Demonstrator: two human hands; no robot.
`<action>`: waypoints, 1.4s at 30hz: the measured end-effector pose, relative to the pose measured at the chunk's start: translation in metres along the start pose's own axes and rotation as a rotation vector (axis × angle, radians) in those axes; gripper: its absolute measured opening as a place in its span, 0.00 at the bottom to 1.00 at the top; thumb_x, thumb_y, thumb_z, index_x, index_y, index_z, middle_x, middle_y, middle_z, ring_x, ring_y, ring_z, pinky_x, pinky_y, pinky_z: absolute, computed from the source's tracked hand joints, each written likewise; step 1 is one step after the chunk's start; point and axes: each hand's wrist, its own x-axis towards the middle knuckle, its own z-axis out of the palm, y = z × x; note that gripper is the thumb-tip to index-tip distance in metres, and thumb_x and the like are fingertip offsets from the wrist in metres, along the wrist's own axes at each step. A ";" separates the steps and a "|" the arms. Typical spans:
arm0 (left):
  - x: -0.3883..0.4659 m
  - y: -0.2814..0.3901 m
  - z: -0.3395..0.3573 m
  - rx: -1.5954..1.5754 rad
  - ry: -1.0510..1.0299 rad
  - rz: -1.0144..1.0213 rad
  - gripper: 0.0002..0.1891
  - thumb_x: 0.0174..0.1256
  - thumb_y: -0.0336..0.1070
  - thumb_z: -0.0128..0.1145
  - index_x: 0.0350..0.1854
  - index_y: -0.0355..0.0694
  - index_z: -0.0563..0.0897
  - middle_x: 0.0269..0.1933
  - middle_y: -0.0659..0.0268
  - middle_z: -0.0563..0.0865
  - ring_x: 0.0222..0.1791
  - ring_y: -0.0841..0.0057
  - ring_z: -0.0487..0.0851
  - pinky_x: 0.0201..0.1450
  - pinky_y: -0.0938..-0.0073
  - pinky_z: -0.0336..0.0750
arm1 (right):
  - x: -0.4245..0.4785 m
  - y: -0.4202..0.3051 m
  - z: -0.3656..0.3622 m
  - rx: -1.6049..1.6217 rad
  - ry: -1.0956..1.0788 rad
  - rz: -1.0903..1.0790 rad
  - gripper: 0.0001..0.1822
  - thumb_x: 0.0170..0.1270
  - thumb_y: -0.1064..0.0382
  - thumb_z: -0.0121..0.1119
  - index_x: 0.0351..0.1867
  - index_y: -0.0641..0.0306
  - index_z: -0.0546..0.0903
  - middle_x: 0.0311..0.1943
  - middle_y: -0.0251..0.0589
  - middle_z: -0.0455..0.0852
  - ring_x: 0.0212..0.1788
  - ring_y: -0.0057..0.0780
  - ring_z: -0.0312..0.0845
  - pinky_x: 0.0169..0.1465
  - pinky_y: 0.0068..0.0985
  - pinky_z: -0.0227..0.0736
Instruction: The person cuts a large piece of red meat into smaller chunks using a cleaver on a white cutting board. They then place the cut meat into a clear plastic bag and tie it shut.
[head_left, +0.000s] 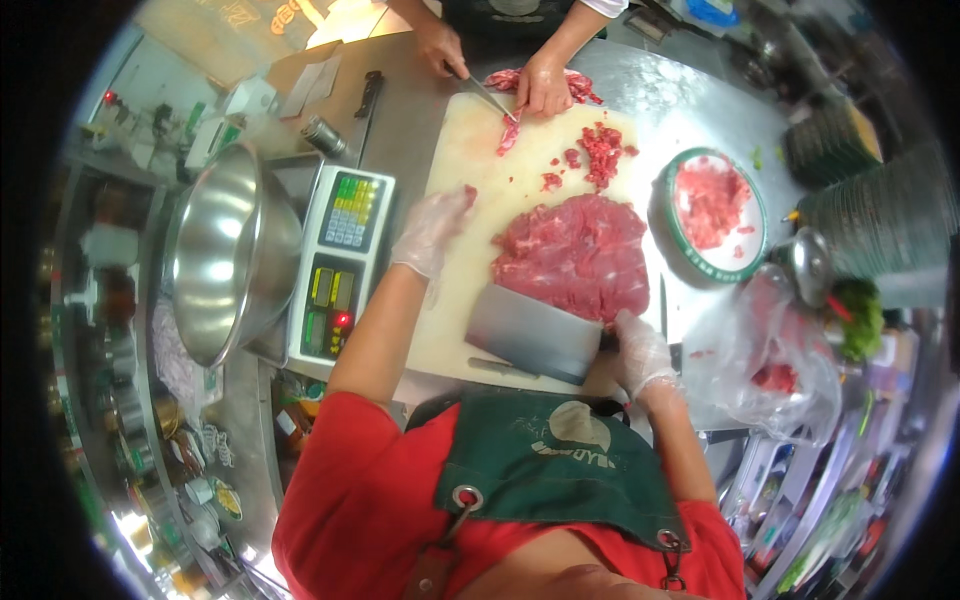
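A broad slab of raw red meat (574, 255) lies on the white cutting board (450, 330) before me. In a clear plastic glove, my right hand (643, 352) grips the dark handle of a cleaver (536, 330). Its wide steel blade lies almost flat over the board, along the slab's near edge. My left hand (431, 229), also gloved and somewhat blurred, is over the board's left side, apart from the slab. Between its fingertips shows a small red scrap of meat (470, 193). Nearer my apron, a narrow knife (501, 367) lies partly beneath the cleaver.
Opposite, a co-worker's hands (544, 84) cut meat strips with a knife (487, 97), beside diced meat (602, 154). A green-rimmed plate (675, 236) of meat and a plastic bag (810, 401) are right. Left stand a digital scale (382, 202) and steel bowl (217, 255).
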 end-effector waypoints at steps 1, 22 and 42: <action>0.000 -0.011 -0.004 -0.077 -0.001 0.025 0.14 0.71 0.42 0.57 0.47 0.35 0.85 0.38 0.68 0.87 0.38 0.84 0.82 0.41 0.83 0.74 | 0.001 0.005 0.008 -0.025 0.022 0.000 0.12 0.55 0.72 0.59 0.43 0.63 0.77 0.41 0.59 0.84 0.47 0.61 0.80 0.50 0.49 0.74; -0.051 -0.043 -0.039 -0.424 -0.152 -0.107 0.17 0.60 0.37 0.51 0.50 0.40 0.82 0.31 0.72 0.80 0.22 0.84 0.73 0.27 0.80 0.64 | -0.002 -0.087 -0.044 0.524 -0.262 0.235 0.17 0.59 0.60 0.71 0.42 0.72 0.81 0.30 0.42 0.87 0.25 0.25 0.82 0.30 0.26 0.78; -0.014 -0.091 -0.062 0.351 -0.139 0.104 0.24 0.81 0.55 0.42 0.59 0.39 0.78 0.45 0.64 0.82 0.39 0.78 0.80 0.46 0.75 0.74 | 0.041 -0.092 0.009 0.238 -0.226 0.015 0.20 0.58 0.52 0.66 0.43 0.69 0.84 0.40 0.60 0.87 0.48 0.53 0.84 0.55 0.40 0.75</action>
